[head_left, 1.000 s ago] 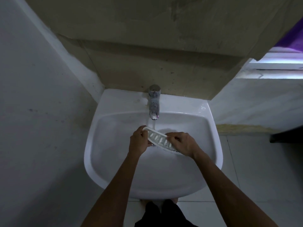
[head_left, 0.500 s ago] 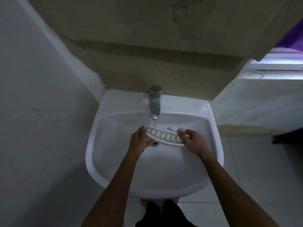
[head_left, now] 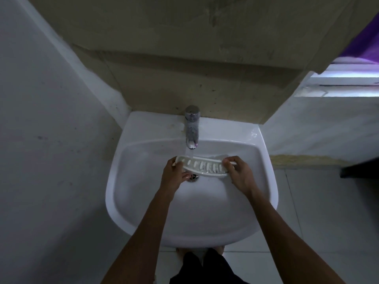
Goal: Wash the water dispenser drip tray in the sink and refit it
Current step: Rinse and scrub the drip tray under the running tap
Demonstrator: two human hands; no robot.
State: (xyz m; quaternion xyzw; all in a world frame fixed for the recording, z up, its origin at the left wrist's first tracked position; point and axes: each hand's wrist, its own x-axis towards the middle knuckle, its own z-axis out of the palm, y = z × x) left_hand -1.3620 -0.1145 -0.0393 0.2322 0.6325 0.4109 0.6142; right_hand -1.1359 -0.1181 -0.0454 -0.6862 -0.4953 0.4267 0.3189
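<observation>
Both forearms extended forward, left hand [head_left: 174, 174] and right hand [head_left: 239, 173] curled in grip

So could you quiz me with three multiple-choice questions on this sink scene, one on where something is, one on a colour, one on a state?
1. Where is the white slotted plastic drip tray?
A. on the floor
B. under the chrome tap, over the white ceramic basin
C. on the window ledge

2. What colour is the cloth at the upper right?
A. purple
B. yellow
C. red

3. What state is the tap in?
A. off
B. running
C. removed

Answers:
1 B: the left hand and right hand hold the tray's two ends just below the spout.
2 A: the fabric beside the window is plainly purple.
3 B: a stream of water falls from the spout onto the tray's left part.
</observation>
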